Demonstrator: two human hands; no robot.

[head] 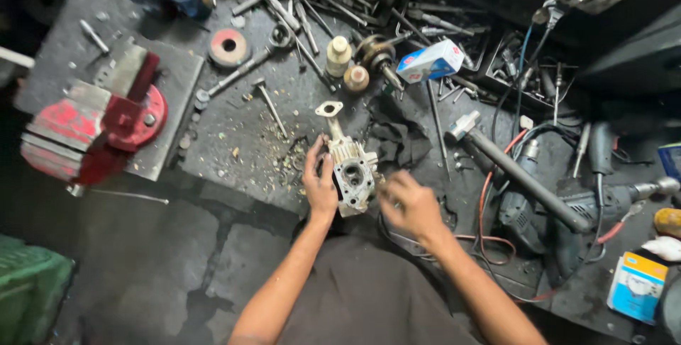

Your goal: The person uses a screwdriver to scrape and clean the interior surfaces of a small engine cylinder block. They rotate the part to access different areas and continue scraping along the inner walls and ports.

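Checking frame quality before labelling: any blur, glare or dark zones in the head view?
Head view: right hand is motion-blurred, left hand on the grey metal engine part is sharper; wide-angle bending at the edges, seen at the red vise; floor at lower left and top right corner fall into deep shadow; mild sheen on the hammer handle, no harsh glare.

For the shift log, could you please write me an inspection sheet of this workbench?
Surface: dark metal bench, gritty with chips.
Job's things: grey cast-metal engine part, upright at the bench edge.
Clutter: red vise, hammer, grinding disc, loose rods and spanners.
Hands: left hand grips the part; right hand beside it, blurred.
Cables: red and black leads tangled around a power drill.
Surroundings: green crate, stained floor.
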